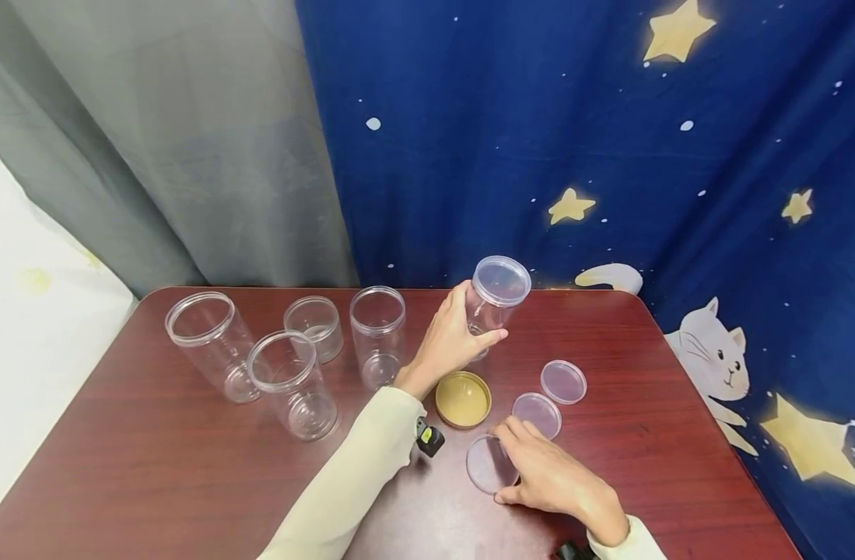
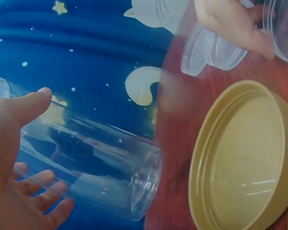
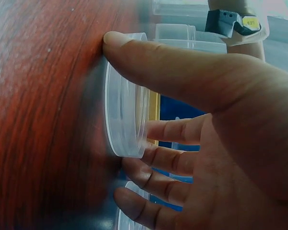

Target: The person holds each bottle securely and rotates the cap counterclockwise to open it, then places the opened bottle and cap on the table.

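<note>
My left hand (image 1: 450, 334) is around a tall clear jar (image 2: 96, 158), thumb on one side and fingers on the other. A clear lid (image 1: 502, 281) sits on top of that jar, which stands upright near the table's back edge. Lower right, my right hand (image 1: 549, 470) spans a clear lid (image 3: 127, 100) lying on the table, thumb at one edge and fingertips at the opposite edge. Just beyond it lie a second clear lid (image 1: 537, 416) and a third clear lid (image 1: 563, 382). A gold lid (image 1: 464, 400) rests hollow side up between the hands.
Several open clear jars stand at the left: a tall jar (image 1: 210, 342), another tall jar (image 1: 294, 389), a short jar (image 1: 315, 330) and a narrow tall jar (image 1: 378, 334). The reddish wooden table (image 1: 140, 467) ends at a blue starry curtain (image 1: 469, 155).
</note>
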Tool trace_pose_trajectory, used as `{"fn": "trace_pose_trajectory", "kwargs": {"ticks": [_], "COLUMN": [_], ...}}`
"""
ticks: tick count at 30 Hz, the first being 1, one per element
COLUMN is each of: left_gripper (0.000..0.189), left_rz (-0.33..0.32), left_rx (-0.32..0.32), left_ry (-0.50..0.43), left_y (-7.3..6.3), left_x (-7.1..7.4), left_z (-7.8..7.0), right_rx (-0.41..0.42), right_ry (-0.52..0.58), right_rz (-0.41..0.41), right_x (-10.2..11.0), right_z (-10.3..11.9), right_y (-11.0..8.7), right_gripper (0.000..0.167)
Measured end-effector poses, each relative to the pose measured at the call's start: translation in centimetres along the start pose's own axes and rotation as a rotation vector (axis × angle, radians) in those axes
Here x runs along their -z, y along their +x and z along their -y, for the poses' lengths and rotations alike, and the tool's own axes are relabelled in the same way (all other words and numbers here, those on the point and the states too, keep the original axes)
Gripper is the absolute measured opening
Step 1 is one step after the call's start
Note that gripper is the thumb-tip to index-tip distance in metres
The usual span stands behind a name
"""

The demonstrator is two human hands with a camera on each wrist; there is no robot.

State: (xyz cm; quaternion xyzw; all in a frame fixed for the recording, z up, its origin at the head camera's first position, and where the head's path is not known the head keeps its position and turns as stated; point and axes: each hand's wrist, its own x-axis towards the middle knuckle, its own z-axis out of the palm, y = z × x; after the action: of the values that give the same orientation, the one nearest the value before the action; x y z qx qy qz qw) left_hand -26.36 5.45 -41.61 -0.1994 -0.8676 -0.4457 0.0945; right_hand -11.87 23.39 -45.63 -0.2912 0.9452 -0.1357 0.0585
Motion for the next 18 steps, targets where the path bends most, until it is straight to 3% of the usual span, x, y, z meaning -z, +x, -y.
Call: {"fn": "trace_pose_trajectory", "kwargs": {"ticks": [18], "left_gripper": [0.091], "left_rz": [-0.048], "left_rx": [-0.026], "left_ry": [-0.035], "left_y": [-3.8], "left_x": [3.5], "left_z": [-2.2], "right_rx": [-0.016], "right_ry": [-0.001], "right_rz": [0.012], "right_x": [0.0], "right_z": [0.0], "right_y": [0.1], "right_gripper": [0.065]}}
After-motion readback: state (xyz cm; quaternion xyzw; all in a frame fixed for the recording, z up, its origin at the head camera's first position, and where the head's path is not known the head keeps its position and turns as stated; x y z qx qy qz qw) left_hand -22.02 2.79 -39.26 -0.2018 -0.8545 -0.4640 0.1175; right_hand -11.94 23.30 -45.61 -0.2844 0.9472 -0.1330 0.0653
